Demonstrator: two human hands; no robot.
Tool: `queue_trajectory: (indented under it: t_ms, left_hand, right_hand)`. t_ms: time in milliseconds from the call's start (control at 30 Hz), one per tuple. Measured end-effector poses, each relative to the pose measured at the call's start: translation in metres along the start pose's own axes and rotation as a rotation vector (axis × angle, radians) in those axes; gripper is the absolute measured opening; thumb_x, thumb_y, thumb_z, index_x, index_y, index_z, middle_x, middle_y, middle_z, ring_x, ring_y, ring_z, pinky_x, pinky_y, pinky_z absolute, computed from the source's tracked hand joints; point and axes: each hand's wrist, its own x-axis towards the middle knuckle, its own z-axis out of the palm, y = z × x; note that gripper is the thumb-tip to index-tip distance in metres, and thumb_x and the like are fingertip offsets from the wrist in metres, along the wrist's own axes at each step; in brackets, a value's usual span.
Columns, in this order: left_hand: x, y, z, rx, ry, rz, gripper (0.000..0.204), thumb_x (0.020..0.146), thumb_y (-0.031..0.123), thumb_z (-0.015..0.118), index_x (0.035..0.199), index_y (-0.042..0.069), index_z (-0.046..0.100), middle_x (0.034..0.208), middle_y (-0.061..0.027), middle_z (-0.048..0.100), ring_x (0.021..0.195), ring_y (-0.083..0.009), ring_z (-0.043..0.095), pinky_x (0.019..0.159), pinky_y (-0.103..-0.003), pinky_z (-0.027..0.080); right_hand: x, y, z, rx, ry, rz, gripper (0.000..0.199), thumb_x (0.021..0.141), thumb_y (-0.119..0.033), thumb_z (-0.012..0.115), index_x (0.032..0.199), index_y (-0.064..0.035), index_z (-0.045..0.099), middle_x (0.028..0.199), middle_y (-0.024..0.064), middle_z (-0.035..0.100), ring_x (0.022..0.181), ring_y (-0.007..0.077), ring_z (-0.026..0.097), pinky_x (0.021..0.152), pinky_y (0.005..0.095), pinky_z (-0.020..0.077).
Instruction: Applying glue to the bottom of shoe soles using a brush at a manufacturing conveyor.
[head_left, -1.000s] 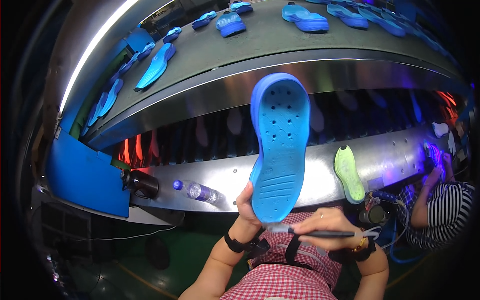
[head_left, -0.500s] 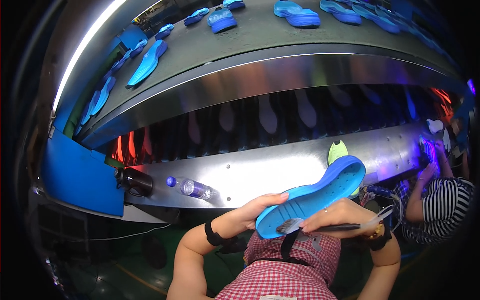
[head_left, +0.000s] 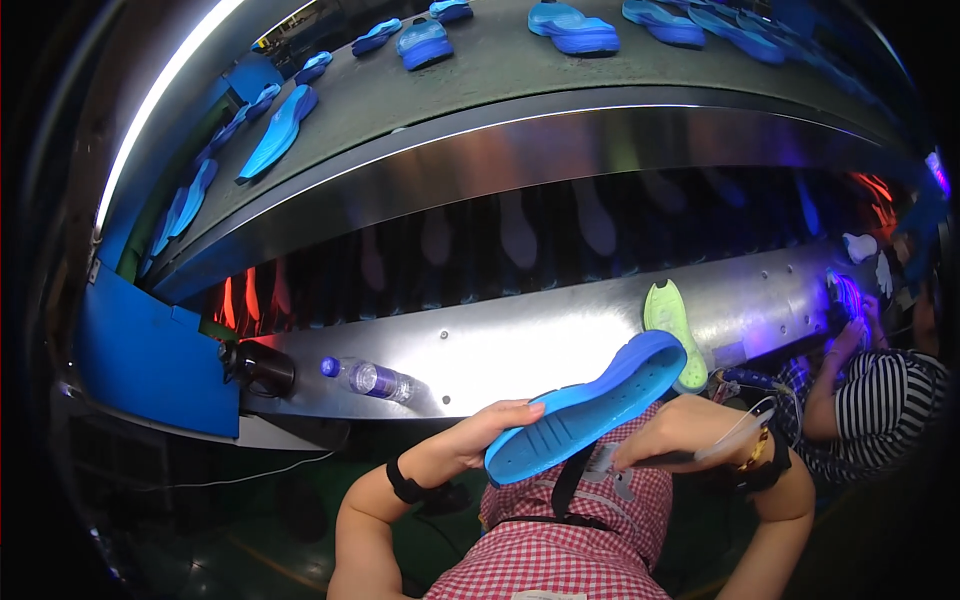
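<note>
Left-hand [head_left: 480,438] grip, one blue sole [head_left: 590,405]

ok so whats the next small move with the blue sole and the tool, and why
Probably bring the tool tip up to the sole's underside. The left hand holds the blue sole tilted, tread side down, and the right hand grips the dark pen-like tool just beneath it, close to the sole; whether the tip touches it cannot be told.
</note>
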Motion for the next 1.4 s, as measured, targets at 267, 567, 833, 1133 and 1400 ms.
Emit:
queue_trajectory:
  t_ms: [267, 567, 833, 1133, 1400]
  left_hand:
    - [0.004, -0.008, -0.013, -0.014, 0.034, 0.108, 0.059, 0.087, 0.036, 0.052, 0.126, -0.006, 0.037, 0.109, -0.021, 0.055, 0.093, -0.0237, 0.06, 0.077, -0.032, 0.052]
    - [0.034, -0.022, 0.01, -0.075, 0.05, 0.328, 0.051, 0.09, 0.029, 0.049, 0.128, -0.003, 0.037, 0.107, -0.0126, 0.056, 0.092, -0.0171, 0.057, 0.075, -0.027, 0.049]
    - [0.038, -0.032, 0.012, 0.242, 0.24, 0.455, 0.05, 0.091, 0.027, 0.049, 0.132, 0.001, 0.037, 0.105, -0.0063, 0.055, 0.089, -0.0104, 0.052, 0.077, -0.022, 0.042]
    - [0.049, -0.033, -0.001, -0.44, 0.022, 0.428, 0.048, 0.092, 0.029, 0.042, 0.126, -0.003, 0.036, 0.117, -0.018, 0.052, 0.103, -0.0257, 0.056, 0.089, -0.037, 0.047]
    - [0.06, -0.027, 0.007, -0.481, 0.021, 0.47, 0.044, 0.092, 0.028, 0.042, 0.124, -0.003, 0.038, 0.11, -0.0161, 0.056, 0.097, -0.0237, 0.059, 0.085, -0.036, 0.049]
  right_hand:
    - [-0.013, 0.023, 0.012, 0.241, 0.159, 0.025, 0.023, 0.078, -0.012, 0.064, 0.098, -0.0024, 0.063, 0.094, 0.0138, 0.065, 0.085, 0.0252, 0.063, 0.074, 0.0313, 0.0498]
    - [0.034, 0.023, 0.056, 0.796, 0.695, 0.305, 0.014, 0.077, -0.009, 0.062, 0.085, 0.0014, 0.066, 0.071, 0.0054, 0.064, 0.065, 0.0085, 0.058, 0.058, 0.0219, 0.0449]
    - [0.033, 0.04, 0.045, 0.744, 0.943, 0.387, 0.011, 0.081, -0.006, 0.057, 0.083, 0.0037, 0.062, 0.071, 0.0079, 0.063, 0.059, 0.0103, 0.06, 0.054, 0.0201, 0.0504]
    - [0.026, 0.071, 0.03, 0.812, 1.273, 0.204, 0.018, 0.082, -0.005, 0.061, 0.097, 0.0037, 0.062, 0.088, 0.0103, 0.065, 0.076, 0.0119, 0.062, 0.071, 0.0218, 0.0488]
    - [0.049, 0.066, 0.061, 0.375, 1.19, 0.278, 0.024, 0.076, -0.006, 0.065, 0.1, 0.0016, 0.064, 0.094, 0.0167, 0.065, 0.087, 0.0183, 0.063, 0.077, 0.0266, 0.048]
